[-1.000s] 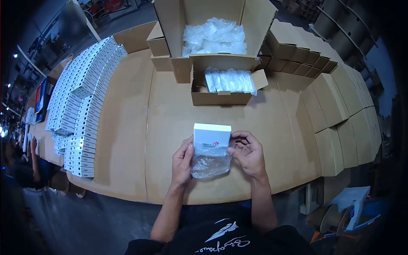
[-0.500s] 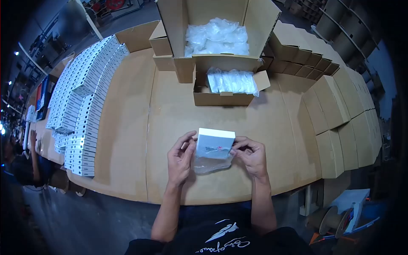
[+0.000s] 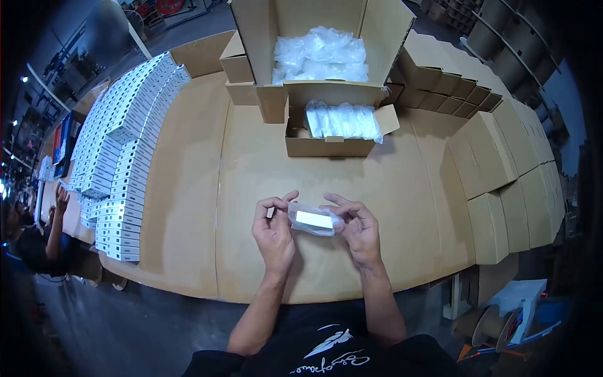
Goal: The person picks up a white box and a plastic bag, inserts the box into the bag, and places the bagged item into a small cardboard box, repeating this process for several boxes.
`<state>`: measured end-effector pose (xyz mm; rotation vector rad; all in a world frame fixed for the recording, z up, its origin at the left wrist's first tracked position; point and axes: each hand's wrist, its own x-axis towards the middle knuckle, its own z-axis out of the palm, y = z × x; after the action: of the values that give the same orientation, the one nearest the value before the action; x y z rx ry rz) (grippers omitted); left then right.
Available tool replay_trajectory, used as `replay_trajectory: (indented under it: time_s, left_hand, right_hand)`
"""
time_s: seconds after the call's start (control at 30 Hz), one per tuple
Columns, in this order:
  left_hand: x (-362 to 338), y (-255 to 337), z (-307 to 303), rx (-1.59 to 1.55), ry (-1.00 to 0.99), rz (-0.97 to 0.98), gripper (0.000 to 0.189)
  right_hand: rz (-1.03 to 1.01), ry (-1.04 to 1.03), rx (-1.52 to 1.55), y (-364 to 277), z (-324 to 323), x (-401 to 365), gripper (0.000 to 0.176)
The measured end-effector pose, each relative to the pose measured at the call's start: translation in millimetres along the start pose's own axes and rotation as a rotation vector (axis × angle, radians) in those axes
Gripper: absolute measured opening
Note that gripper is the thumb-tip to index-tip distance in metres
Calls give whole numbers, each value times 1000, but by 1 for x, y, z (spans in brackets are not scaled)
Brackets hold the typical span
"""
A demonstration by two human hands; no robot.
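A small white box (image 3: pixel 314 219) sits inside a clear plastic bag (image 3: pixel 303 208) above the near middle of the cardboard-covered table. My left hand (image 3: pixel 274 235) grips the bag's left side, fingers bent round its edge. At the right side, my right hand (image 3: pixel 358 232) pinches the bag, with its index finger raised. Beyond them, an open brown carton (image 3: pixel 331 148) holds a row of plastic-wrapped white boxes (image 3: pixel 343 120). Behind that carton, a larger open box (image 3: pixel 320 12) contains clear plastic bags (image 3: pixel 320 55).
Stacked white boxes (image 3: pixel 119 182) line the left side of the table (image 3: pixel 188 188). Brown cartons (image 3: pixel 509 188) are piled along the right. A co-worker (image 3: pixel 47 245) is at the far left. Cable spools (image 3: pixel 493 327) stand beyond the lower right edge.
The white box has gone into the plastic bag and is now turned with a narrow side up. Both hands have shifted closer together. The co-worker's arm has risen.
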<state>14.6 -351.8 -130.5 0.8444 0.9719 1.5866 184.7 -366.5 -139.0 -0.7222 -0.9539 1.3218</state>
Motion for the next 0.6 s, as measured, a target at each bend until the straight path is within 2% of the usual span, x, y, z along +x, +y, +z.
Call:
replay_trajectory:
  time_s: [0.13,0.17,0.27,0.3,0.4,0.43,0.53,0.57,0.6]
  left_hand:
    - [5,3,2,-150,3,-2,2]
    - [5,2,-1,-168,-32,-19,6]
    - [4,8,-10,0,-94,61,30]
    - [5,10,-12,55,-119,91,39]
    - [3,13,-18,316,-329,88,56]
    - [1,16,-18,363,-402,14,51]
    - [-6,15,-12,305,-429,-223,37]
    - [-11,16,-3,248,-363,-191,29]
    - [-12,14,-1,200,-336,-209,28]
  right_hand:
    - [110,-58,-199,5,3,-8,77]
    - [188,-20,-195,5,4,-11,66]
    - [62,53,-333,10,1,-12,50]
    - [47,107,-242,6,4,-12,39]
    - [-19,50,-385,-13,5,-8,40]
    - [-13,56,-378,-14,7,-6,31]
    - [-6,10,-458,-14,7,-3,21]
    - [73,52,-347,-19,10,-3,17]
    - [14,26,-419,-19,9,-2,17]
